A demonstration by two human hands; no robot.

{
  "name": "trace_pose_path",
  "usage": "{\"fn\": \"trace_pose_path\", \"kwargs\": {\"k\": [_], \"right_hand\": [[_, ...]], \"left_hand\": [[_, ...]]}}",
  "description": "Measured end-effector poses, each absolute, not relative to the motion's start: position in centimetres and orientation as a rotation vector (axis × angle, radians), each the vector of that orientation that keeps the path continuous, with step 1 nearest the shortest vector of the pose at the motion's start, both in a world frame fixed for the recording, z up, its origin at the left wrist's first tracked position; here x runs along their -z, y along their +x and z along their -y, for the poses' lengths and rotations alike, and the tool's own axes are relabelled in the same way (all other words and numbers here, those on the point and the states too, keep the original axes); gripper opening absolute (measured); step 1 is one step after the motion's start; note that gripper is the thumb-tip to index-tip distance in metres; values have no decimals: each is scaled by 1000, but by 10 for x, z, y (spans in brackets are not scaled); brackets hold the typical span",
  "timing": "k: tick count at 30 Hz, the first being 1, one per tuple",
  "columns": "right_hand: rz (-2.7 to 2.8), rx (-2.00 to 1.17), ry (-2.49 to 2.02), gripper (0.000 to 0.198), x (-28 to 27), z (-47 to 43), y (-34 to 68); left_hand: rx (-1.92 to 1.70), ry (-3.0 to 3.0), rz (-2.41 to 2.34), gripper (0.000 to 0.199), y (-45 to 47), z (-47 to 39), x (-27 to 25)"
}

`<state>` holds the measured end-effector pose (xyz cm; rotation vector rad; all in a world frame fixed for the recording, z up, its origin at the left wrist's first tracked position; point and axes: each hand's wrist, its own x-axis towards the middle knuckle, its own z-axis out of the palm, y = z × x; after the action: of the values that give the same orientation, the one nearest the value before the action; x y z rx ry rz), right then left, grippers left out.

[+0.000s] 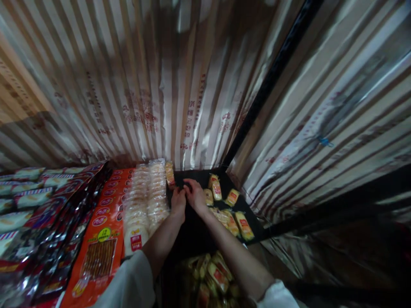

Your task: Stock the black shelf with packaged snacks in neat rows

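My left hand is over the black shelf surface, its fingers curled together. Whatever may be in them is too dark and small to name. Close beside it, my right hand bends its fingers toward the left one, with a dark gap between forefinger and thumb and nothing visible in it. The fingertips of both hands nearly meet. Just left of them stands a small yellow wrapped snack packet. To the right of my right hand lie several loose yellow packets, among them one with a red label.
Below my forearms are more yellow packets in a dark container. Leftward stand rows of clear-wrapped pale round snacks, an orange snack bag and dark shiny bags. Pleated printed sheeting and a black post bound the back.
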<state>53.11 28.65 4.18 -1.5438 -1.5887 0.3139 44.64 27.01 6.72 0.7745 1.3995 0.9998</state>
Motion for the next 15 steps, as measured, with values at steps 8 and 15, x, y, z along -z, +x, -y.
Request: {"fn": "trace_pose_path", "kwargs": {"k": [8, 15], "right_hand": [[1749, -93, -1757, 24, -57, -181, 615], [1953, -189, -1836, 40, -56, -148, 637]], "left_hand": [[-831, 850, -1337, 31, 476, -223, -62], [-753, 886, -1274, 30, 498, -196, -70]]}}
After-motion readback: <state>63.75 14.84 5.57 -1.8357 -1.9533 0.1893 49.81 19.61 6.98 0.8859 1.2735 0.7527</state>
